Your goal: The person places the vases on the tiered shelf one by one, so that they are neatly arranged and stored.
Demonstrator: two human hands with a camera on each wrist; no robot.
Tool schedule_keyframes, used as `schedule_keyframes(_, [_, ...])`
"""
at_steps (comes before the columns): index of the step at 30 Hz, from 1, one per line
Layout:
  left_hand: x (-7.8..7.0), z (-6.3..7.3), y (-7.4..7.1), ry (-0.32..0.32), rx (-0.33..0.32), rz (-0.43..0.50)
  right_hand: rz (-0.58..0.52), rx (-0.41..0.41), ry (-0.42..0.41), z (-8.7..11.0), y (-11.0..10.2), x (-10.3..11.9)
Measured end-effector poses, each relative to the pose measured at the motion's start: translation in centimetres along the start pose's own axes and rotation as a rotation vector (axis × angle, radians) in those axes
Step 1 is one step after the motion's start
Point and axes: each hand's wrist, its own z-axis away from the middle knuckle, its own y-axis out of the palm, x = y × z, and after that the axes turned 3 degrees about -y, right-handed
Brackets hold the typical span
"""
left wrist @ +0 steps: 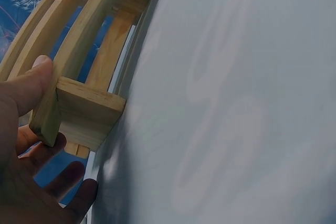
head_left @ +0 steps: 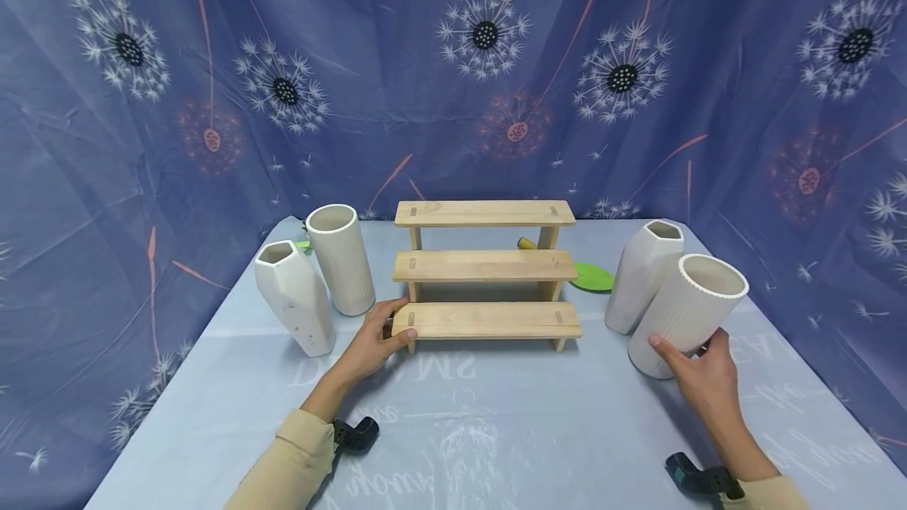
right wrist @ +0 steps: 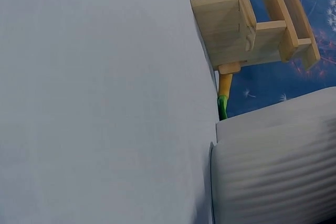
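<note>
In the head view a three-tier wooden stand [head_left: 489, 319] stands mid-table. My left hand [head_left: 370, 341] pinches the left end of its lowest step, and in the left wrist view the thumb lies over the board with fingertips under its end. At the right, a white ribbed vase [head_left: 683, 317] stands upright on the table. My right hand [head_left: 708, 380] grips it low, thumb on the near side and the other fingers mostly hidden round its right side. The right wrist view shows the ribbed vase [right wrist: 278, 166] close up, without the hand.
A white faceted vase [head_left: 641, 278] stands right behind the ribbed one. On the left are another faceted vase [head_left: 298, 297] and a ribbed vase [head_left: 342, 258]. A green leaf-shaped piece [head_left: 594, 277] and a yellow cylindrical end [head_left: 527, 243] show behind the stand. A blue dandelion-print cloth [head_left: 397, 61] hangs behind.
</note>
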Motion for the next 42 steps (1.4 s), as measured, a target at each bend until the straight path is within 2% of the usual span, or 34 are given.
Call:
schedule_keyframes(10, [0.1,0.0,0.1,-0.002,0.006,0.009,0.016,-0.017,0.032,0.1,-0.1,-0.3])
schedule_keyframes(17, [-0.1,0.0,0.1,-0.003,0.003,0.014,0.034,-0.037,0.023,0.8,-0.2,0.1])
schedule_keyframes(31, [0.0,0.0,0.1,0.004,0.006,0.018,0.021,0.004,0.009,2.5,0.4,1.7])
schedule_keyframes(42, [-0.1,0.1,0.0,0.010,0.003,0.020,-0.004,0.045,-0.051,3.2,1.0,3.6])
